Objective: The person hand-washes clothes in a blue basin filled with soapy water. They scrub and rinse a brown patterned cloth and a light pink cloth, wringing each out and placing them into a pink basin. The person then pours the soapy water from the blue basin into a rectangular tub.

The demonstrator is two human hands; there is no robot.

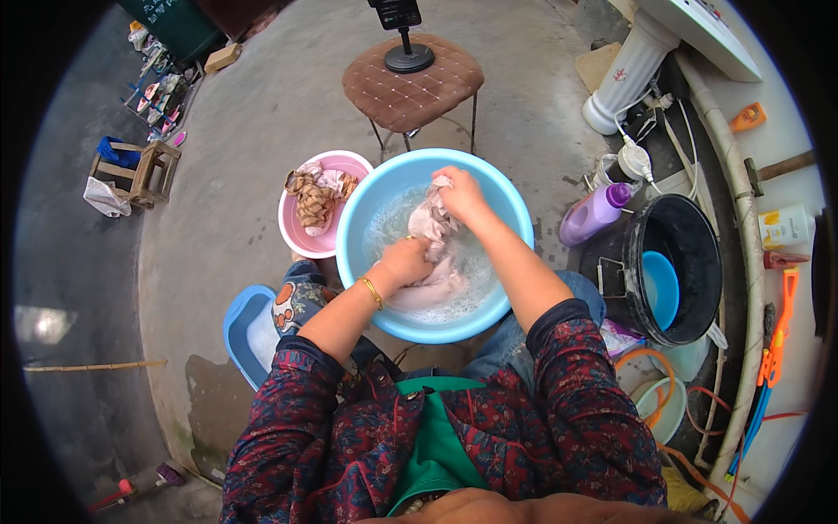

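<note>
A large light-blue plastic basin (517, 262) stands before me, holding sudsy water. In it lies a wet pale-pink cloth garment (429, 226), partly under the water. My right hand (461, 194) grips the garment's upper end near the basin's far right side. Lower and to the left, my left hand (404, 261) is closed on its middle, with a gold-coloured bangle (371, 293) on the wrist. The garment's lower part spreads below the left hand among the suds. Touching the basin's left side is a smaller pink basin (286, 226) with a crumpled brown checked cloth (314, 203) inside.
Beyond the basin, a brown cushioned stool (419, 98) carries a phone on a stand (407, 57). At right are a purple detergent bottle (592, 213) and a black bucket (612, 262) holding a blue bowl (660, 288). A blue tub (239, 327) lies at left, near a wooden stool (154, 173).
</note>
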